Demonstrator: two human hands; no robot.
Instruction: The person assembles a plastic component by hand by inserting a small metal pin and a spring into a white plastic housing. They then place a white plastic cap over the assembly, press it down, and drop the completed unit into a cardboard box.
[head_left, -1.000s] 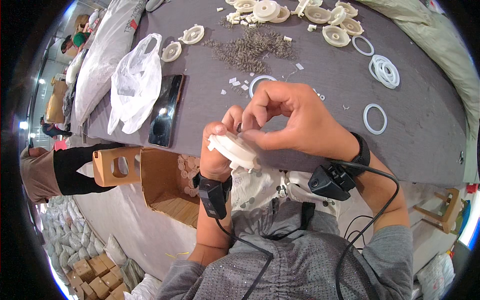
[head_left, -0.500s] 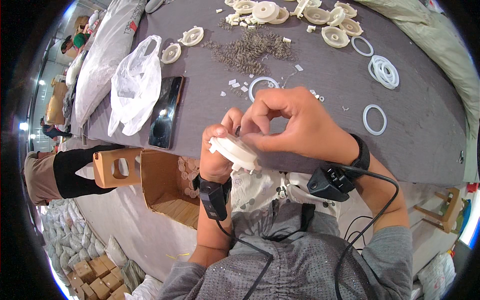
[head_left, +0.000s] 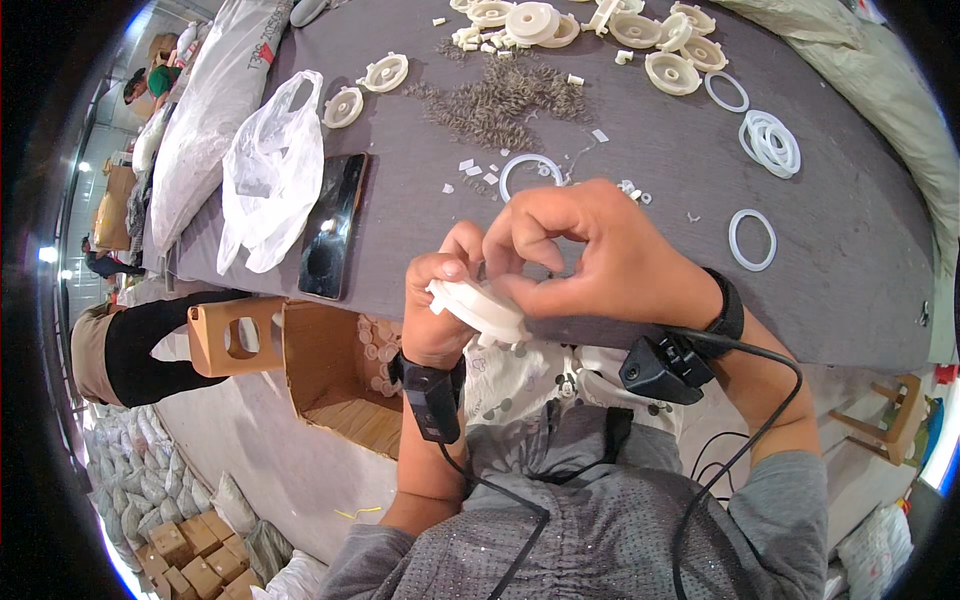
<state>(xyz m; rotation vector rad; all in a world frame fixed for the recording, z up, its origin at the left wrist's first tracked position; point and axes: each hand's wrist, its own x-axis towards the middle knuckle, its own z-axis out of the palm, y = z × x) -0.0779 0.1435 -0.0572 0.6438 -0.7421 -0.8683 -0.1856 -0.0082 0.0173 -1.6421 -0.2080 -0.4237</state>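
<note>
A round cream plastic part (head_left: 482, 309) with small tabs on its rim sits tilted in my left hand (head_left: 437, 300), just off the table's near edge. My right hand (head_left: 590, 250) is closed in a pinch over the part's far side, thumb and forefinger together. Whatever is between those fingertips is hidden. Beyond my hands lie a white ring (head_left: 531, 176), small clear chips (head_left: 467, 166) and a heap of thin metal springs (head_left: 505, 100).
More cream round parts (head_left: 672, 73) and small white pieces (head_left: 480, 40) lie at the back. White rings (head_left: 770, 144) are stacked at the right. A phone (head_left: 334, 225) and white plastic bag (head_left: 270, 170) lie left. Below stands a cardboard box (head_left: 340, 405) holding round parts.
The round part and my left hand have shifted slightly right and down. My right hand keeps its pinch over the part, its fingers moved a little.
</note>
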